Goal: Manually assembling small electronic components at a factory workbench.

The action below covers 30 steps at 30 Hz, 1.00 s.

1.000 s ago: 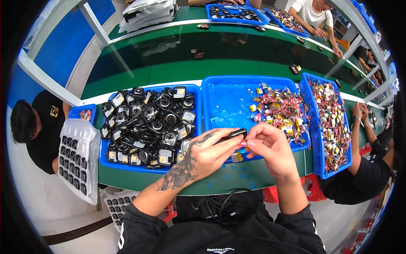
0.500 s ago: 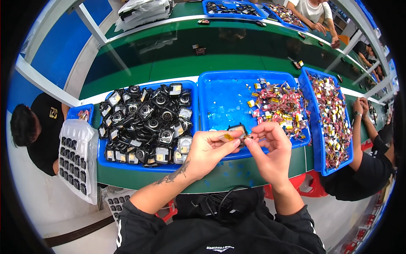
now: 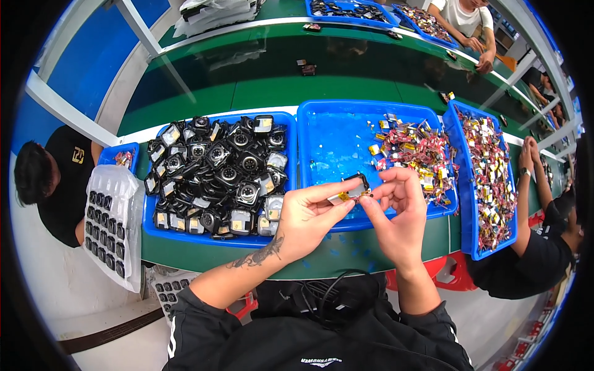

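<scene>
Over the front of the middle blue tray (image 3: 334,139), my left hand (image 3: 300,216) holds a small black watch case (image 3: 360,182) between thumb and fingers. A silver battery with yellow tape (image 3: 342,196) shows at the case's near side, by my left thumb; whether it is still attached I cannot tell. My right hand (image 3: 399,213) is closed at the case's right edge, thumb tip against it and fingers curled. What those fingertips pinch is too small to make out. Batteries with red and yellow wrapping (image 3: 411,148) fill the tray's right side.
Left stands a blue tray (image 3: 185,237) heaped with black watch cases (image 3: 229,173). A tilted blue tray of batteries (image 3: 489,179) is at right. A plastic tray of dark parts (image 3: 108,232) lies far left. People sit on both sides and across the green table (image 3: 266,77).
The watch case has turned in my left hand, so the battery and yellow tape now lie along its near side. My right fingers have curled more. The whole view has shifted slightly.
</scene>
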{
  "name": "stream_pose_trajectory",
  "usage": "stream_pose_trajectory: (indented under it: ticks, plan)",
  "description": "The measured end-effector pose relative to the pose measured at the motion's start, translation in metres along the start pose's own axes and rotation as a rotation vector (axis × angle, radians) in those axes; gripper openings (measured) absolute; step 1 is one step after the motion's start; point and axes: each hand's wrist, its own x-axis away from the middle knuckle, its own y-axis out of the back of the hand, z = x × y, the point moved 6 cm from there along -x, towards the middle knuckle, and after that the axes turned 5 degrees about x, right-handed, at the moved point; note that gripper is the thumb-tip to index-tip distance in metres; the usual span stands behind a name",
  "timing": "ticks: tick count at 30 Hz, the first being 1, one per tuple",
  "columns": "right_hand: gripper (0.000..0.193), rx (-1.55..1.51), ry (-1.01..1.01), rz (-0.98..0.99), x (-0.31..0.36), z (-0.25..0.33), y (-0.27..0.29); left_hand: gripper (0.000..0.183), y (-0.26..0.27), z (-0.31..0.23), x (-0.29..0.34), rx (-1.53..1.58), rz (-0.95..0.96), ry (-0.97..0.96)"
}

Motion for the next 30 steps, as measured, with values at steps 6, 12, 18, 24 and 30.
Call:
stream_pose_trajectory:
  ticks: [6, 12, 18, 24, 30]
  plan:
    - [0.046, 0.045, 0.034, 0.032, -0.002, 0.0, -0.005, 0.057, 0.0, -0.004, -0.002, 0.041, -0.077, -0.026]
    - [0.048, 0.037, 0.002, 0.012, 0.001, 0.0, -0.014, 0.053, 0.001, 0.004, -0.002, 0.132, -0.115, 0.055]
    - [0.04, 0.222, 0.238, -0.015, -0.007, 0.008, -0.025, 0.053, 0.007, 0.005, -0.001, 0.202, -0.214, -0.058]
    - [0.04, 0.203, 0.096, 0.455, -0.078, 0.026, -0.064, 0.069, 0.035, -0.008, -0.005, 0.329, -0.372, -0.245]
    - [0.057, 0.714, -0.008, 0.205, -0.281, -0.062, -0.012, 0.07, -0.004, -0.042, 0.008, -0.337, -0.231, -0.613]
